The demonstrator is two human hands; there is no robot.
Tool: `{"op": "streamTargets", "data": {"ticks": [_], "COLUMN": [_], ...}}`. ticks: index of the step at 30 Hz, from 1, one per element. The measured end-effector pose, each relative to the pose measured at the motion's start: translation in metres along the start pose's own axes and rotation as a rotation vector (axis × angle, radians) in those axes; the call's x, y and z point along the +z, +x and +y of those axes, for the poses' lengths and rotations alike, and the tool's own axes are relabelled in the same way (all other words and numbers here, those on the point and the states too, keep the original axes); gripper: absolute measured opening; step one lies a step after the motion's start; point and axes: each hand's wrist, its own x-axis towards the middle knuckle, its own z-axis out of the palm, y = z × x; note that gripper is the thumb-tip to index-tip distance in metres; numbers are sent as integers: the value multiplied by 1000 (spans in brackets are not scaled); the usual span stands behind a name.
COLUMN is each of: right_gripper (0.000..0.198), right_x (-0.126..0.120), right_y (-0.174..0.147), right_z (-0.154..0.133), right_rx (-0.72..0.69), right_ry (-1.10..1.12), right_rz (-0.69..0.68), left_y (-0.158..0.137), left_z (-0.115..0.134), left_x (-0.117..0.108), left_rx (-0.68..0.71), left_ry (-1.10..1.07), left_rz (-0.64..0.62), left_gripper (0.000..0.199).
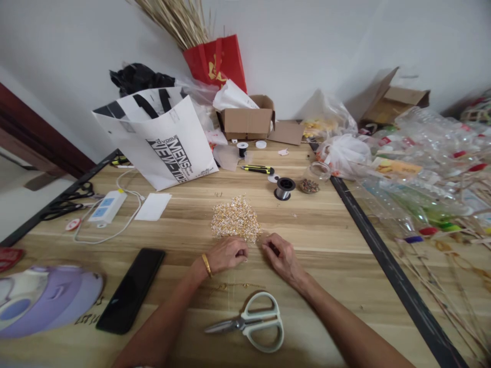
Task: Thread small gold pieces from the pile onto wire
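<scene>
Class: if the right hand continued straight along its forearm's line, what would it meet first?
The right hand would probably meet the bead pile, just ahead and to its left; exact depth is unclear.

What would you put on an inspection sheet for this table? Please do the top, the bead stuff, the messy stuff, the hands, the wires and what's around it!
Surface: wood-grain tabletop, dark strip along its right.
Job's things: gold-and-clear bead pile by the hands; gold-coloured chain and scissors lower in view.
Clutter: black phone on the left; utility knife and black-rimmed spool beyond the beads.
Hands: left hand at the pile's near edge, right hand to its right, both curled; any grip is too small to tell.
Cables: white cable looped near the power strip.
Surroundings: pale wall behind; plastic bottles heaped on the right.
</scene>
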Motion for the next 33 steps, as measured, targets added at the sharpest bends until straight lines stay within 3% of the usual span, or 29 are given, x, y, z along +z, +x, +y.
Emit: {"op": "streamTargets", "data": {"ticks": [11, 20, 33], "right_gripper": [10, 11, 9], "right_x": [0, 0, 1], "right_y": [1, 0, 0], "right_z": [-2, -1, -2], "right_rx": [10, 13, 9], "right_ry": [-2, -3, -11], "right_rz": [-4, -6, -6], "left_y": [-1, 3, 6], "left_z": [2, -9, -11], "left_x": [-4, -3, 6], "left_rx": [-52, -119, -49], "left_ry": [-42, -52, 113], "left_rz": [53, 359, 331], "left_gripper": [9, 10, 12]}}
